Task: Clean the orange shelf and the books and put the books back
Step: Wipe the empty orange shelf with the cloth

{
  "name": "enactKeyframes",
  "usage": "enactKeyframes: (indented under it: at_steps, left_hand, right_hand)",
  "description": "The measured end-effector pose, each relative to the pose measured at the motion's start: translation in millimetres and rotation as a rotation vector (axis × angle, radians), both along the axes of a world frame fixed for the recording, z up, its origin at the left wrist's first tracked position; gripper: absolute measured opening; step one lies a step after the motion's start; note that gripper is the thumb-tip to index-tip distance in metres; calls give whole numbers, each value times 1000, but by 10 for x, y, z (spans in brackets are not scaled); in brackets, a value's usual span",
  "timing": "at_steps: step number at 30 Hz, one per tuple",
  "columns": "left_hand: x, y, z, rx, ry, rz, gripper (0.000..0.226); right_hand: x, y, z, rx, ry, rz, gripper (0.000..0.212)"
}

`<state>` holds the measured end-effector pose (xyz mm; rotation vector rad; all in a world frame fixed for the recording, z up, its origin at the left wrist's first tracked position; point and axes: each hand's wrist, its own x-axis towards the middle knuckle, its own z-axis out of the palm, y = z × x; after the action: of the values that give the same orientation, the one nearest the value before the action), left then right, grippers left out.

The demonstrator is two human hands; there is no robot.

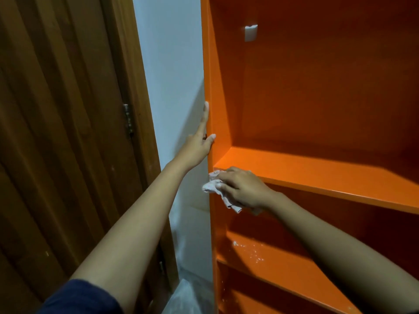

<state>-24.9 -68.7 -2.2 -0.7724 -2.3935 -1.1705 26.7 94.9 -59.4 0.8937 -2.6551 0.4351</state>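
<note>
The orange shelf (317,173) fills the right half of the view, with several bare boards and no books in sight. My right hand (242,189) presses a crumpled white cloth (214,185) against the front left corner of the middle board. My left hand (199,143) grips the shelf's left side panel, fingers flat on its outer face and the thumb hooked over the front edge. Wet droplets (249,250) glisten on the board below.
A white wall (172,75) runs beside the shelf, and a brown wooden door (56,132) with a metal hinge (128,118) stands to the left. Clear plastic (188,295) lies on the floor at the shelf's foot. A small white patch (251,32) sits on the shelf's back panel.
</note>
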Motion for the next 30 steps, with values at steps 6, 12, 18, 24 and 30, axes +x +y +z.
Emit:
enactKeyframes:
  at_steps: [6, 12, 18, 24, 30]
  left_hand:
    - [80, 58, -414, -48, 59, 17, 75]
    - [153, 159, -1345, 57, -37, 22, 73]
    - [281, 429, -2118, 164, -116, 195, 72]
    - [251, 634, -2476, 240, -83, 343, 63]
    - [178, 633, -2652, 138, -78, 473, 60]
  right_hand:
    - [350, 162, -595, -215, -123, -143, 22]
    - [738, 616, -1465, -591, -254, -464, 30]
    - [1186, 1186, -2488, -843, -236, -903, 33]
    - [1456, 1880, -2799, -801, -56, -1396, 38]
    - [1395, 2216, -2994, -688, -220, -1428, 29]
